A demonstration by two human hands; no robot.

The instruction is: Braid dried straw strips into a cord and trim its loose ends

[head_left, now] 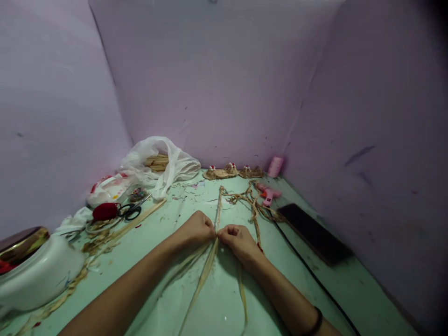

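Note:
A thin braid (219, 210) of tan fibre runs from the middle of the green table toward me. My left hand (199, 228) is closed on it from the left, knuckles up. From the right, my right hand (236, 238) pinches the braid's near end, its fingertips almost touching the left hand. Loose flat strands (207, 270) fan out below both hands toward the near edge, and one strand (242, 294) hangs under the right wrist. More braided cord (255, 210) lies in a tangle beyond my right hand.
On the left are a white bowl (42, 273), black scissors (131, 211), red yarn (105, 211) and a plastic bag (178, 165) of fibre. A pink glue gun (269, 193), black slab (315, 233), cable (315, 277) and pink spool (275, 166) lie right. Woven slippers (220, 174) sit by the wall.

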